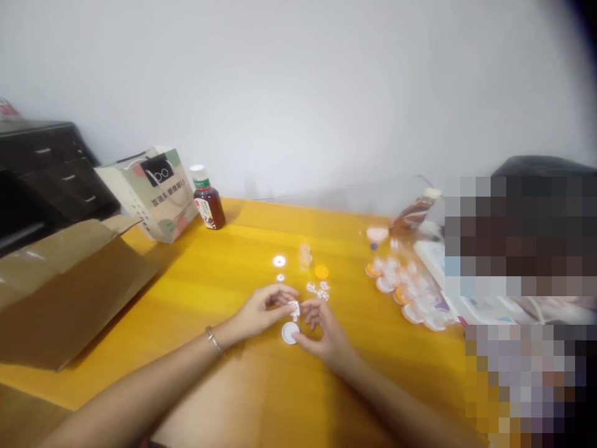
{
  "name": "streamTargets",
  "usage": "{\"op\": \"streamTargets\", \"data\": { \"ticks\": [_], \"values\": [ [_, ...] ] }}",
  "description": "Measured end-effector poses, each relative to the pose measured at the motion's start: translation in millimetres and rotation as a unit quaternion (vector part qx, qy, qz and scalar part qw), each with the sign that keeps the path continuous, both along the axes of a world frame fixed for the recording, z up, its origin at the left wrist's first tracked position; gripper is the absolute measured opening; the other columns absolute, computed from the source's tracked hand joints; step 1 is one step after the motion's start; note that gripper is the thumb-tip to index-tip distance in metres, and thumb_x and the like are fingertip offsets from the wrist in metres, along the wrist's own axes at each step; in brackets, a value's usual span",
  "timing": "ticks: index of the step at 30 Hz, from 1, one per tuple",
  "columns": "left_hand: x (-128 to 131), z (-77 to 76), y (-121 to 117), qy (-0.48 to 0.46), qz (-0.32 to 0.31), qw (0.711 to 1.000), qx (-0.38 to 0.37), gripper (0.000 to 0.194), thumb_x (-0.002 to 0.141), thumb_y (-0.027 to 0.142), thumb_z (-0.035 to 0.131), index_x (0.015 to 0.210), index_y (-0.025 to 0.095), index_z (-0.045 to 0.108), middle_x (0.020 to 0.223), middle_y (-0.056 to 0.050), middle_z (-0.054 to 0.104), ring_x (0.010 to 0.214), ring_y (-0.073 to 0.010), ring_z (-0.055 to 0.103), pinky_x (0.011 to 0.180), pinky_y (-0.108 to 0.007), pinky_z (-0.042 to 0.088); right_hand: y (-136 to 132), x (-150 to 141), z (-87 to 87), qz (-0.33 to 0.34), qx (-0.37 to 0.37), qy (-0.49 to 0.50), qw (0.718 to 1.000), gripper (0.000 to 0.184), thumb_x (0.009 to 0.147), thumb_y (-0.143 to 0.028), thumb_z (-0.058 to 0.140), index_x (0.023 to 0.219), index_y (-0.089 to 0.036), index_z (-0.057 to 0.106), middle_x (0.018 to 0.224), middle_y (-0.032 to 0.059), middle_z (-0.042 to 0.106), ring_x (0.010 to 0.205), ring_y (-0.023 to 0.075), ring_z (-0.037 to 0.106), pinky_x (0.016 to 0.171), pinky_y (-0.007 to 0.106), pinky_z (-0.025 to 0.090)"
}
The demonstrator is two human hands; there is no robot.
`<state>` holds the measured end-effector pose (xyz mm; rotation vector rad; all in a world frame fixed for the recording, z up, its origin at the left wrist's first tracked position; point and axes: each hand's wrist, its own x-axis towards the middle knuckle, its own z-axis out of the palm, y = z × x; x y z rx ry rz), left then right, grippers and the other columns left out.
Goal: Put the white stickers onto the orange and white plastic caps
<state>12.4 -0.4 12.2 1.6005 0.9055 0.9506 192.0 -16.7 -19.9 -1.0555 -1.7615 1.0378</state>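
A small white cut-out piece with reddish marks (293,307) is pinched between the thumb and fingers of my left hand (268,309). Just below it, a round white disc like a lid (290,333) lies on the table. My right hand (329,336) has its thumb at the disc's right edge, while its bent fingers are spread apart from the thumb, close to the white piece. Beyond my hands are several white cut-outs with red patterns (321,295), a yellow disc (321,272), a white ring (278,261) and clear round pieces (305,256). Blur hides fine detail.
Clear and orange cups or lids (405,292) cluster at right, near a leaning brown bottle (415,211) and a pixelated person. On the left are an open cardboard box (69,292), a paper bag (163,199) and a dark red bottle (209,202) on the yellow table (252,233).
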Motion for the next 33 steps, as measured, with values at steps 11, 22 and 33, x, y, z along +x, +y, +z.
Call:
{"op": "streamTargets", "data": {
  "ticks": [11,22,33],
  "values": [
    [-12,10.4,-4,0.158,-0.113,0.974,0.114,0.015,0.085,0.025,0.049,0.091,0.015,0.058,0.087,-0.004,0.061,0.08,-0.0121,0.058,0.074,-0.024,0.045,1,0,-5.1,0.056,0.109,-0.137,0.983,0.021,0.07,-0.02,0.061,0.09,-0.021,0.053,0.083,0.003,0.056,0.077,0.0172,0.052,0.068,0.028,0.042],
    [-11,12.4,-9,0.193,-0.133,0.956,0.176,0.013,0.087,0.021,0.046,0.089,0.015,0.057,0.09,-0.004,0.06,0.083,-0.012,0.057,0.076,-0.023,0.043,1,0,-0.7,0.049,0.104,-0.14,0.983,0.017,0.069,-0.018,0.062,0.083,-0.021,0.053,0.079,0.0016,0.056,0.075,0.0163,0.053,0.065,0.026,0.041],
    [-9,0.1,-6,0.189,-0.112,0.952,0.212,0.011,0.087,0.02,0.046,0.086,0.015,0.055,0.088,-0.005,0.059,0.081,-0.012,0.057,0.074,-0.023,0.044,2,0,-2.2,0.051,0.101,-0.145,0.983,0.02,0.071,-0.016,0.06,0.089,-0.021,0.053,0.081,0.002,0.055,0.077,0.0163,0.052,0.068,0.027,0.042]
  ]
}}
